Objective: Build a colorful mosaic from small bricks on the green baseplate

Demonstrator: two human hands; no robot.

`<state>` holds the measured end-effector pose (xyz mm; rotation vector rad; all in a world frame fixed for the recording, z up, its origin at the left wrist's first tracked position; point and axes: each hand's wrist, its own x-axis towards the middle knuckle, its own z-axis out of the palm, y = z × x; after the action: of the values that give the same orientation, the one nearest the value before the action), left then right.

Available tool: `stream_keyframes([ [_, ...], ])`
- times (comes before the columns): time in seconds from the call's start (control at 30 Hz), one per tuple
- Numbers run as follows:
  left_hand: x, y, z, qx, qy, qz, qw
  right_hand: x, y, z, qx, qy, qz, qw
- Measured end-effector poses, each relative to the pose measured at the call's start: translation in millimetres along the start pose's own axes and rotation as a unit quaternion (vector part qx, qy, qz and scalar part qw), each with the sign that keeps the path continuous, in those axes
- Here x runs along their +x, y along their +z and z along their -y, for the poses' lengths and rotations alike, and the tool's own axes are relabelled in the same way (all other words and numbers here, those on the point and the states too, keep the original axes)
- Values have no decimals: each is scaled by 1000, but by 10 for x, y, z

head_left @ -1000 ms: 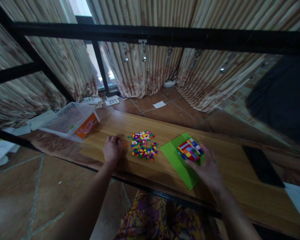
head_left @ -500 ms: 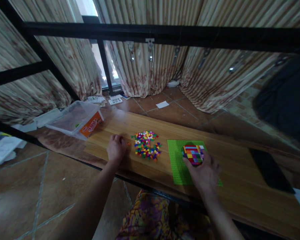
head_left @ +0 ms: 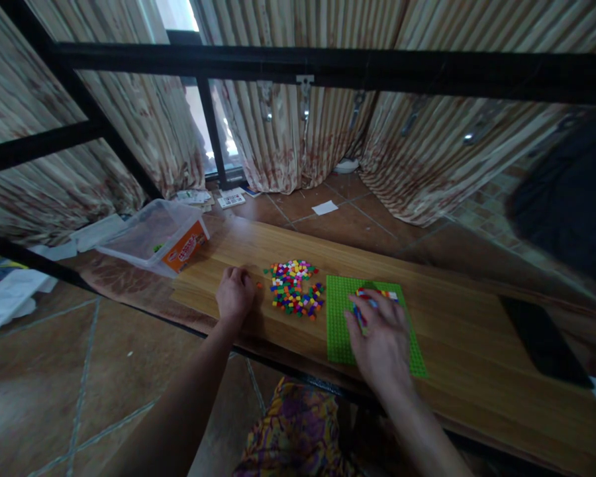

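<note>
My right hand (head_left: 381,341) lies over a multicoloured block build (head_left: 361,318) on a green studded baseplate (head_left: 338,331). Its fingers are apart, thumb to the left, and they cover most of the build. Red, yellow and white blocks show past the fingertips, and blue ones between thumb and forefinger. On the wooden tabletop, my left hand (head_left: 235,293) rests with its fingers curled in. Whatever it may hold is hidden. Just right of it lies a single orange block (head_left: 259,285), and beyond that a loose pile of small coloured blocks (head_left: 295,288).
A clear plastic bin (head_left: 151,228) with an orange label stands at the table's left end. A dark flat phone-like object (head_left: 546,341) lies on the right. Black metal bars (head_left: 278,63) cross above the far side. Papers (head_left: 324,208) lie on the tiled floor beyond.
The green baseplate has turned slightly and shifted left. My right hand has moved left and now covers most of the build. My left hand stays put.
</note>
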<state>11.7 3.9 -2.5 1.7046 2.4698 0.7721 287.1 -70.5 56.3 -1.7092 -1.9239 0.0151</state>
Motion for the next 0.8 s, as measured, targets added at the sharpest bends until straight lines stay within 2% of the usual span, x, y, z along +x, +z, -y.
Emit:
stream_keyframes([
  [0.07, -2, -4, -4, 0, -4, 2, 1000, 129, 172, 109, 77, -78, 64, 992],
  [0.13, -3, -9, -10, 0, -7, 4, 1000, 257, 363, 188, 96, -112, 115, 982],
  [0.23, -5, -18, -20, -2, -5, 2, 1000, 409, 569, 237, 69, -136, 168, 974],
  [0.33, -10, -26, -27, -4, -8, 3, 1000, 500, 646, 241, 40, -145, 194, 969],
  [0.57, -4, -21, -26, -11, -11, 9, 1000, 593, 653, 262, 18, -156, 219, 963],
  [0.7, 22, -57, -25, -62, -33, -14, 997, 548, 581, 257, 42, -157, 182, 970],
  [0.8, -106, -172, -94, -158, -58, -52, 984, 426, 491, 270, 99, -108, 151, 978],
])
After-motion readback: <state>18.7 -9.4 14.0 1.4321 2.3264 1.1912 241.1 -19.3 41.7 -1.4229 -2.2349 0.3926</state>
